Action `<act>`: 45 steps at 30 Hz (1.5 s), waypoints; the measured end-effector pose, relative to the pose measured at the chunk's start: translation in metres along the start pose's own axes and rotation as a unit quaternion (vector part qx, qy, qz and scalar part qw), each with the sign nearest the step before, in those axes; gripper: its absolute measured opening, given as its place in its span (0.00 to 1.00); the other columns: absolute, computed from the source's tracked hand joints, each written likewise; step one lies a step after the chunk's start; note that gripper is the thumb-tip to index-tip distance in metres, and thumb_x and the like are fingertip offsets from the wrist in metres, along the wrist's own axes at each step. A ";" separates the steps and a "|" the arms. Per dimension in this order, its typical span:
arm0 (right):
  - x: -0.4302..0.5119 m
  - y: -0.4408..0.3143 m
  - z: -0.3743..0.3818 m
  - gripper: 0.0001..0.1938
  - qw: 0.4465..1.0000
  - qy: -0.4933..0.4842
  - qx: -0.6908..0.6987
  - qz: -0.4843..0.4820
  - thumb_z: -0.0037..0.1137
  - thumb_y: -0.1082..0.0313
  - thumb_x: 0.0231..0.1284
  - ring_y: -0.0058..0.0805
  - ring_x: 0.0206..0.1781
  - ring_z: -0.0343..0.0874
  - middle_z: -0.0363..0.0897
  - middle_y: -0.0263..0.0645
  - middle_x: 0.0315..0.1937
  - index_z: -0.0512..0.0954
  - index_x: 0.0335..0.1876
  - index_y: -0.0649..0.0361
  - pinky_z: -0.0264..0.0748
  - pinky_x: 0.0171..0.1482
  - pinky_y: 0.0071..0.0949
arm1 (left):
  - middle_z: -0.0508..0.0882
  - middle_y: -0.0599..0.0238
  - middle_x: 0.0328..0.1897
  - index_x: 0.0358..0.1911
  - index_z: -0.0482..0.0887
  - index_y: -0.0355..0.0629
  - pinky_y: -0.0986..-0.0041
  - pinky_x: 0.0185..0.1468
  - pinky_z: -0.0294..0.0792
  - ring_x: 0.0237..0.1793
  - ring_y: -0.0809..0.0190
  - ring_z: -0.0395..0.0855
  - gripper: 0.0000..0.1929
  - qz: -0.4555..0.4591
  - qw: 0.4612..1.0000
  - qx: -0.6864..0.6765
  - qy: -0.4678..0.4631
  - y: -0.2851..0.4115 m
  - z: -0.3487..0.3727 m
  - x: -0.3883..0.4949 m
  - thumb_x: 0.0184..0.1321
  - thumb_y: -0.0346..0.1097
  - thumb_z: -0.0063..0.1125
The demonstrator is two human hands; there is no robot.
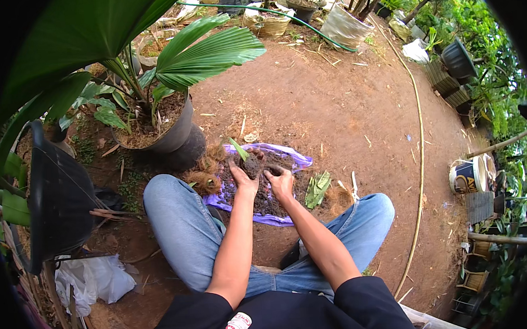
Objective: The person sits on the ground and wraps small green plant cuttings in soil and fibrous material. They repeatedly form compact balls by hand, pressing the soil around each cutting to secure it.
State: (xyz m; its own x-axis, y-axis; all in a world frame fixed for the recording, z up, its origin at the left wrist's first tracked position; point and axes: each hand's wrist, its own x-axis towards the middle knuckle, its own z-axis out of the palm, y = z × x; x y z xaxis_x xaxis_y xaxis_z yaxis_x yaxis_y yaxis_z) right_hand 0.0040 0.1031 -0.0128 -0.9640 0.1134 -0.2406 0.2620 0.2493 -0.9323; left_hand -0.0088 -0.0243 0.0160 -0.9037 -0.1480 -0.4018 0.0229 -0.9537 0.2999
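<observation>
Dark soil [265,203] lies on a purple plastic sheet [277,219] on the ground between my knees. My left hand [245,176] is curled around a clump of dark soil [251,166], from which a green leaf cutting [239,149] sticks up. My right hand [280,179] is just right of the clump, its soil-covered fingers bent over the heap; whether they grip anything is unclear. Brown fibre balls [205,182] sit at the sheet's left edge. Cut green leaves [318,189] and a tuft of brown fibre [338,201] lie to its right.
A large potted fan palm [168,129] stands at upper left, with a black tub [59,197] further left. White plastic bags [93,280] lie at lower left. A yellowish hose [420,156] curves down the right side, near buckets [468,176]. Planted sacks [343,26] and a green hose [300,22] are at the top.
</observation>
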 end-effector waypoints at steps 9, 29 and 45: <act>-0.025 -0.086 -0.015 0.14 0.950 0.029 -0.008 -0.311 0.65 0.72 0.59 0.39 0.56 0.85 0.85 0.47 0.53 0.85 0.52 0.61 0.79 0.61 0.34 | 0.87 0.53 0.49 0.49 0.84 0.44 0.58 0.58 0.76 0.49 0.49 0.85 0.32 -0.041 0.997 0.026 0.066 -0.026 -0.025 0.023 0.65 0.65 0.38; -0.034 -0.051 -0.008 0.29 0.907 -0.104 -0.155 -0.378 0.52 0.78 0.66 0.53 0.79 0.56 0.60 0.48 0.77 0.68 0.73 0.56 0.62 0.75 0.44 | 0.81 0.58 0.61 0.62 0.77 0.45 0.59 0.65 0.71 0.59 0.53 0.80 0.31 -0.042 0.995 0.091 0.008 -0.040 -0.062 0.034 0.73 0.63 0.38; -0.030 -0.051 -0.007 0.25 0.916 -0.040 -0.117 -0.381 0.54 0.76 0.66 0.54 0.78 0.59 0.70 0.43 0.72 0.73 0.70 0.55 0.53 0.78 0.47 | 0.84 0.63 0.52 0.53 0.81 0.41 0.67 0.62 0.73 0.52 0.62 0.82 0.23 0.039 0.995 0.094 -0.023 -0.021 0.011 -0.007 0.62 0.50 0.67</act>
State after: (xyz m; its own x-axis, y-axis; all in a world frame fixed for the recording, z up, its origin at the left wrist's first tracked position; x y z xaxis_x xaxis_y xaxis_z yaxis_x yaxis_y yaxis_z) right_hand 0.0203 0.0936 0.0436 -0.8693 -0.2474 0.4279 -0.4942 0.4267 -0.7574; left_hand -0.0076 -0.0005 0.0226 -0.9210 -0.2039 -0.3319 0.0176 -0.8730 0.4875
